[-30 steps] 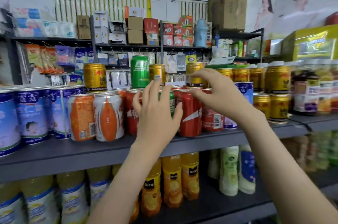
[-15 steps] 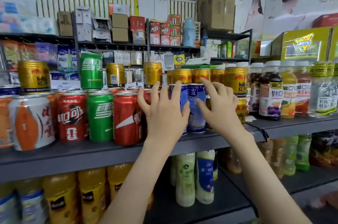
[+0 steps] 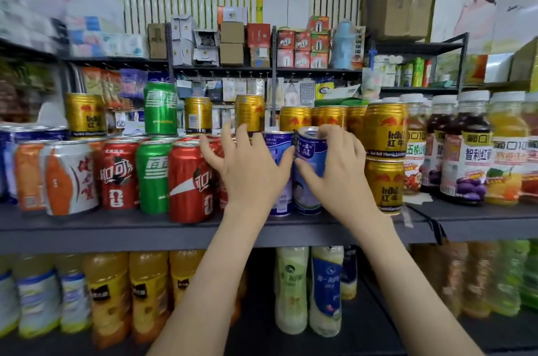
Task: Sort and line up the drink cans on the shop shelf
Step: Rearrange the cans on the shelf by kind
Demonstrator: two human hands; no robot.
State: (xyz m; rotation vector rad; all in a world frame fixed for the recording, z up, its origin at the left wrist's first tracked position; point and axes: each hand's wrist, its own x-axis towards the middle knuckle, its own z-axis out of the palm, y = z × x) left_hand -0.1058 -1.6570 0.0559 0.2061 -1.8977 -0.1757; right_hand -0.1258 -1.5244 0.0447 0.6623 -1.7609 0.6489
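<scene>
Your right hand (image 3: pixel 339 169) curls round a blue-and-white can (image 3: pixel 307 198) standing on the grey shelf (image 3: pixel 116 227), fingers over its rim, thumb across its front, just left of the stacked gold cans (image 3: pixel 384 181). Your left hand (image 3: pixel 250 172) is spread wide, fingers straight, before a second blue can (image 3: pixel 283 201) beside the red cola cans (image 3: pixel 189 181).

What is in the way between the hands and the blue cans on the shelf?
Nothing that I can see. The right hand grips one blue can, thumb on its front, fingers over its top. The left hand is spread open just in front of the second blue can beside it.
</scene>
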